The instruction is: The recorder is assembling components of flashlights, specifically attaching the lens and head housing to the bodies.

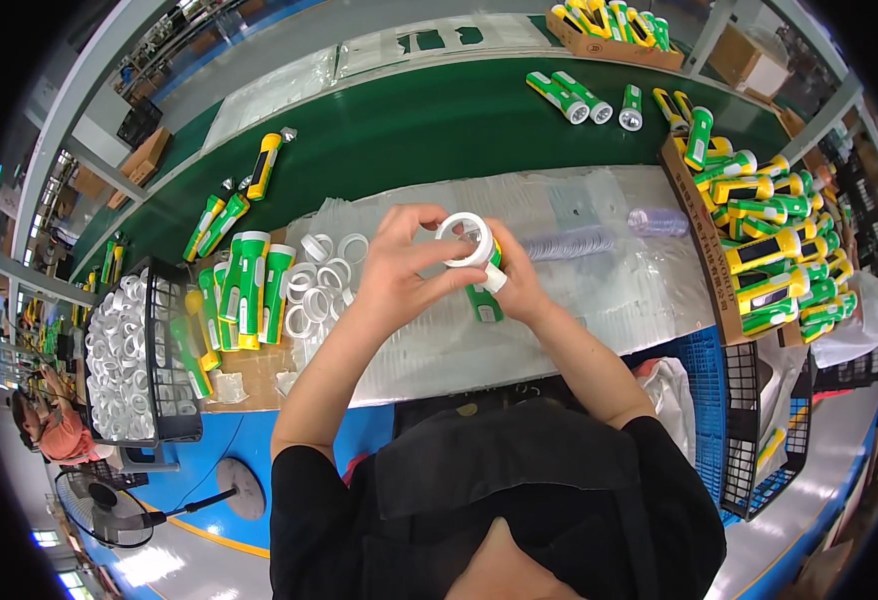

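Note:
My left hand [399, 265] pinches a white plastic ring [467, 219] between thumb and fingers. The ring is at the head end of a green and yellow flashlight [486, 306]; I cannot tell whether it is seated on it. Wrapped round the flashlight's body is my right hand [519, 287], which hides part of it. Just left of my left hand, loose white rings [304, 318] lie in a heap. Beyond my right hand, a row of thin clear discs [571, 245] lies on the plastic-covered worktop [399, 365], with another clear stack [657, 222] farther right.
Several headless-looking flashlights [249, 285] stand at left beside a black crate [181, 432] of white rings. A green conveyor belt [399, 115] runs behind, carrying several flashlights. At right is a full flashlight carton [694, 235]. A fan [109, 510] and another person [64, 435] are at lower left.

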### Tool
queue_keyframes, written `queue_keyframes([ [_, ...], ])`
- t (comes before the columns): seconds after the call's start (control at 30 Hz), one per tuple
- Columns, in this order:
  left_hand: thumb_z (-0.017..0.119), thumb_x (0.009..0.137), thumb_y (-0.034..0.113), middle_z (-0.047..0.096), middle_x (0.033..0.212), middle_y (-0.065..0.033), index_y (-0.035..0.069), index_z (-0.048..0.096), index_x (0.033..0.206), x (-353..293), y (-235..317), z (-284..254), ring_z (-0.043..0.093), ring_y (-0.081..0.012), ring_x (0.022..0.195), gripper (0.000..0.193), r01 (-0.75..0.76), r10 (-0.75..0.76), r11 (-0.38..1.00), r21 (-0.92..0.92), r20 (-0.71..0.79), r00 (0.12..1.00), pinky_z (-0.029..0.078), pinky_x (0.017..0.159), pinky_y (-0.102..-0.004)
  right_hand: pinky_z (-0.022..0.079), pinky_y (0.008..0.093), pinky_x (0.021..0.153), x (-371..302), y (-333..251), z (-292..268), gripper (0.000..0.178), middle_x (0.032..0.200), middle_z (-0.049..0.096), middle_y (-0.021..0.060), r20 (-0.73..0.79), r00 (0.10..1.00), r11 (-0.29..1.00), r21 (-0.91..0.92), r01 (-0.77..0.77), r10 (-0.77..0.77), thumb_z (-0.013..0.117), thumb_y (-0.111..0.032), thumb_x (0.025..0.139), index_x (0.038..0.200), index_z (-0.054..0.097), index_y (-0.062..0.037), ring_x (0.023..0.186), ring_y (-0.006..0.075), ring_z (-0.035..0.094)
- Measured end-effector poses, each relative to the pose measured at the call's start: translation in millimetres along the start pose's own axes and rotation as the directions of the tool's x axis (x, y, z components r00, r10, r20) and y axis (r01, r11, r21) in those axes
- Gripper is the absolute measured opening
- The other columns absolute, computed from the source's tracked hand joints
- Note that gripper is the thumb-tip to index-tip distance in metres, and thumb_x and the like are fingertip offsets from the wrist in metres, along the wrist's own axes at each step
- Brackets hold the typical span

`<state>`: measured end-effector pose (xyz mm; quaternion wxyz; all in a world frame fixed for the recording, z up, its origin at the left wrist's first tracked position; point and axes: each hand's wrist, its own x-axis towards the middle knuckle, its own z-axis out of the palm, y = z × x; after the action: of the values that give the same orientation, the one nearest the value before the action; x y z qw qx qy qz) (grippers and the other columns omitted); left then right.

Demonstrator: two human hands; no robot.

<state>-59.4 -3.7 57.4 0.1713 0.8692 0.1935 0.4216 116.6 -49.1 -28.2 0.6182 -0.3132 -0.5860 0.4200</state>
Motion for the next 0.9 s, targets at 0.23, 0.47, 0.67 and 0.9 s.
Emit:
queue_keyframes([
  [0.23,0.088,0.062,0.026,0.06,0.103,-0.0071,0.012,0.075,0.094,3,4,-3,0.055,-0.026,0.093,0.037,0.026,-0.025,1.0,-0.002,0.09,0.996,0.047,0.078,-0.0377,0.045,0.0339,0.098,8,-23,-11,0.068,0.13,0.055,0.0097,0.053,0.999,0.974,0.228,-0.005,-0.007,0.069,-0.031,0.091,0.146,0.037,-0.0076,0.117,0.0202,0.055],
  [0.47,0.087,0.066,0.018,0.063,0.113,-0.0088,0.013,0.07,0.108,5,14,5,0.06,-0.0282,0.105,0.046,0.05,-0.053,0.998,0.024,0.151,0.987,0.05,0.086,-0.0389,0.051,0.0364,0.084,39,-85,-62,0.052,0.113,0.065,0.0104,0.402,0.908,0.75,-0.562,0.348,-0.12,0.085,-0.014,0.07,0.117,0.064,-0.0057,0.102,0.027,0.063],
  [0.67,0.083,0.071,0.009,0.068,0.109,-0.0091,0.008,0.064,0.109,1,10,38,0.067,-0.0254,0.098,0.042,0.179,-0.15,0.962,-0.204,0.152,0.977,0.053,0.084,-0.0364,0.05,0.0363,0.073,74,-146,-47,0.036,0.095,0.058,0.009,0.568,0.752,0.552,-0.765,0.331,0.335,0.076,-0.007,0.07,0.103,0.062,-0.004,0.086,0.0262,0.061],
  [0.9,0.082,0.074,0.008,0.069,0.105,-0.0073,0.007,0.065,0.105,0,12,42,0.068,-0.0238,0.095,0.035,0.172,-0.141,0.949,-0.265,0.133,0.981,0.054,0.079,-0.0336,0.05,0.0356,0.068,91,-146,-50,0.033,0.094,0.056,0.0104,0.546,0.573,0.514,-0.824,0.237,0.612,0.065,0.002,0.068,0.1,0.061,-0.0016,0.082,0.0264,0.06],
])
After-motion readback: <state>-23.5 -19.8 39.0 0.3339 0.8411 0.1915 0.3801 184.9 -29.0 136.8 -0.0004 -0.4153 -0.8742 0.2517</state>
